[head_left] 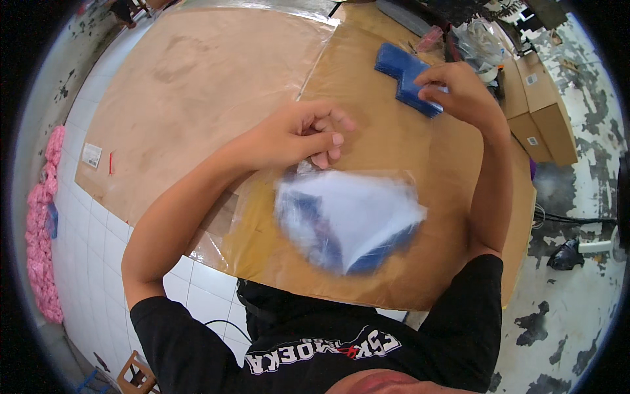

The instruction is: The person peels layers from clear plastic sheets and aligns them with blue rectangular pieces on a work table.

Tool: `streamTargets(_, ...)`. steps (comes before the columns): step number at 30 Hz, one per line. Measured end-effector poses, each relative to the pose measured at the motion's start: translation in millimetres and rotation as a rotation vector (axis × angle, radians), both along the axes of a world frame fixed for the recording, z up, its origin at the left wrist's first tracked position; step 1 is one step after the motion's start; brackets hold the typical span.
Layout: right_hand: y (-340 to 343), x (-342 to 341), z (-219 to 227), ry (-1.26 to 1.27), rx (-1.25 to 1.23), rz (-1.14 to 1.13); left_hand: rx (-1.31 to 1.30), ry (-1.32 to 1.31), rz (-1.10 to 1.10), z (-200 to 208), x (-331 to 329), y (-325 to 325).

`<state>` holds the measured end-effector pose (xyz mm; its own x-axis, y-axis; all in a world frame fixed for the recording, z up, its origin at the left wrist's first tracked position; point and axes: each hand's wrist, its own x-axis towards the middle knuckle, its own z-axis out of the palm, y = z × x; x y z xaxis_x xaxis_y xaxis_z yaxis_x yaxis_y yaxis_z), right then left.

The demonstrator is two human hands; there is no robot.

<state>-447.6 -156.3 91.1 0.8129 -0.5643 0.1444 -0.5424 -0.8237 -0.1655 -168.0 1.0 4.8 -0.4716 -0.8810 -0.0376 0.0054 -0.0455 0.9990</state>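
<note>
My right hand (453,92) is at the far right of the table, its thumb and fingers curled onto the edge of a stack of flat, glossy blue packets (390,60). They seem to pinch the top packet; the contact is partly hidden. Nearer the middle, my left hand (318,134) hovers with loosely bent fingers, a gap between thumb and forefinger, and nothing visible in it. Just below it, a white sheet (357,203) lies over blue packets (377,259) in clear plastic. This pile is smeared by motion, so its layers are hard to make out.
Brown sheeting under clear film covers the table (216,65). Cardboard boxes (535,108) stand off its right edge, with plastic bags (476,43) at the back right. A pink bundle (42,230) lies on the white tiled floor at left, and a wooden stool (136,373) stands lower left.
</note>
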Motion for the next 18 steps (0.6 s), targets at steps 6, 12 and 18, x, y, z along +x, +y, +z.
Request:
streamTargets(6,0.7,12.5,-7.8,0.125,-0.039,-0.012,0.016,0.002,0.003,-4.1,0.0,-0.8)
streamTargets(12,-4.7,12.4,-12.5,0.119,-0.063,-0.003,0.004,0.036,-0.01,-3.4,0.4,-0.1)
streamTargets(18,-8.2,10.9,-15.0,0.098,-0.021,-0.033,0.02,0.043,-0.028,-3.9,-0.1,-0.3)
